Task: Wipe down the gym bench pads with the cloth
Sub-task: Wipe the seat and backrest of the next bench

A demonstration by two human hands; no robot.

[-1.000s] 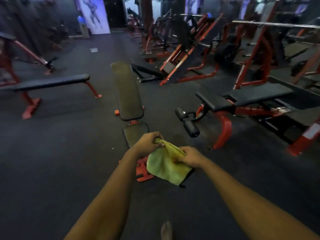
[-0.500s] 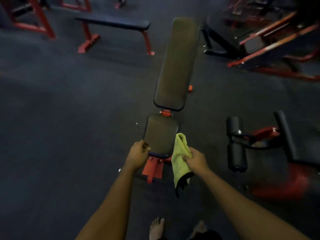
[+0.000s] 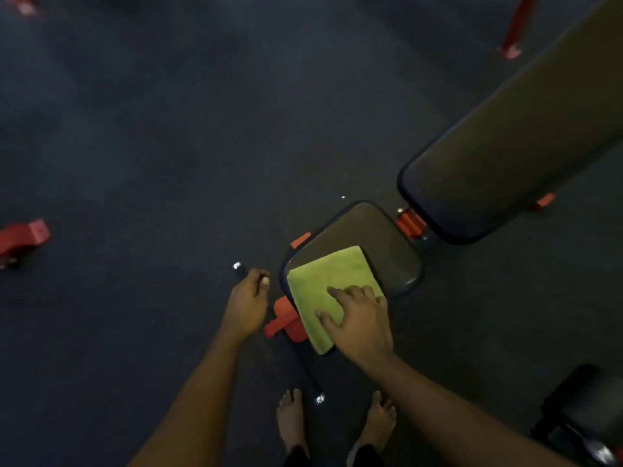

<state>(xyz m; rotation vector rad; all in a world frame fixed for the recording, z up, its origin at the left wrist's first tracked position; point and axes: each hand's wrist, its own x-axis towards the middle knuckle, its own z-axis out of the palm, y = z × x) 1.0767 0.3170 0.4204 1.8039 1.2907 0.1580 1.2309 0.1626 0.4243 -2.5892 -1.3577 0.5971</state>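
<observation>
A yellow-green cloth [image 3: 323,278] lies flat on the near half of the small dark seat pad [image 3: 377,244] of a red-framed gym bench. My right hand [image 3: 360,321] presses on the cloth's near right part with fingers spread. My left hand [image 3: 247,301] hangs just left of the seat pad, apart from it, its fingers loosely curled and holding nothing. The long back pad [image 3: 505,163] stretches away to the upper right, beyond a red hinge [image 3: 409,224].
The bench's black floor bar [image 3: 315,387] with chrome end caps runs under the seat toward my bare feet [image 3: 293,423]. A red frame foot [image 3: 23,235] sits at far left, a red leg [image 3: 512,32] at top right, black padded equipment [image 3: 586,406] at bottom right. Dark rubber floor all around.
My right hand has laid the hanging cloth flat on the seat pad and now presses it. My left hand has come off the pad's edge. The view has dropped and turned over the seat.
</observation>
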